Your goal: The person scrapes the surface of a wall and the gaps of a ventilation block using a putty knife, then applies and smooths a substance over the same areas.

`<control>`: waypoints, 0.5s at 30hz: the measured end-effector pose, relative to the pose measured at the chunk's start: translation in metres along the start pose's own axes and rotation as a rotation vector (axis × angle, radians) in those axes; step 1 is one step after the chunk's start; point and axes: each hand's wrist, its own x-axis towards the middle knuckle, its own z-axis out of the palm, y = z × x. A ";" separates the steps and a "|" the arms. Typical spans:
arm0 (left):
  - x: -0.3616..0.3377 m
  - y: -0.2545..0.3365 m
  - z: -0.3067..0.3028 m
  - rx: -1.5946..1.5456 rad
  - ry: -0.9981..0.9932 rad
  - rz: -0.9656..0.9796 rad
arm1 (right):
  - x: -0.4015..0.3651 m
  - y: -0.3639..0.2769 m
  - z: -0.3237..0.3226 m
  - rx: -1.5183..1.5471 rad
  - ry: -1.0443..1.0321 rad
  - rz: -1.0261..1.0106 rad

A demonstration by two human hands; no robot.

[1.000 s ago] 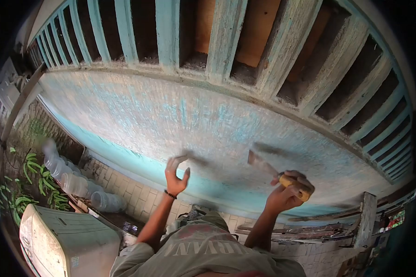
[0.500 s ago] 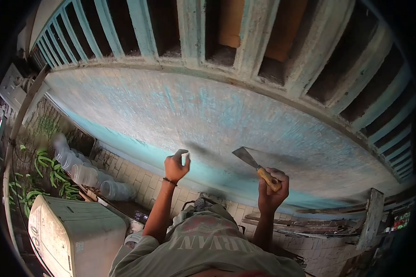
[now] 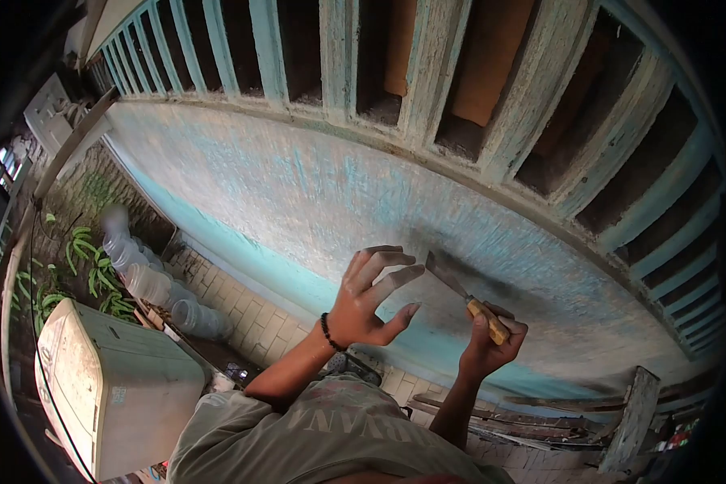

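Left hand [image 3: 361, 306] shifted right, fingers spread, nothing visible in them. Right hand [image 3: 492, 348] grips scraper [image 3: 474, 308], right of frame centre, long axis lower right to upper left; blade [image 3: 448, 276] near left fingertips.

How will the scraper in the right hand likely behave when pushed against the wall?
The scraper looks small, so it's probably light. Its thin-looking blade may flex slightly; the chunky, wood-coloured handle should stay rigid.
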 end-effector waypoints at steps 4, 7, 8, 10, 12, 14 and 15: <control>-0.003 0.008 0.012 -0.040 0.030 -0.174 | -0.001 -0.009 0.023 0.103 0.029 0.007; -0.005 0.013 0.013 -0.107 0.027 -0.252 | 0.006 -0.008 0.037 0.199 -0.073 -0.054; -0.006 0.012 0.012 -0.078 -0.011 -0.210 | 0.009 -0.005 0.039 0.224 -0.126 -0.066; -0.004 0.018 0.013 -0.134 0.010 -0.250 | 0.013 0.000 0.042 0.220 -0.205 -0.049; -0.004 0.018 0.013 -0.196 -0.003 -0.262 | 0.022 -0.002 0.045 0.177 -0.259 -0.091; -0.001 0.023 0.005 -0.184 -0.025 -0.243 | 0.051 -0.021 0.049 0.089 -0.296 -0.294; 0.000 0.025 0.000 -0.182 -0.039 -0.233 | 0.070 -0.033 0.051 0.041 -0.311 -0.396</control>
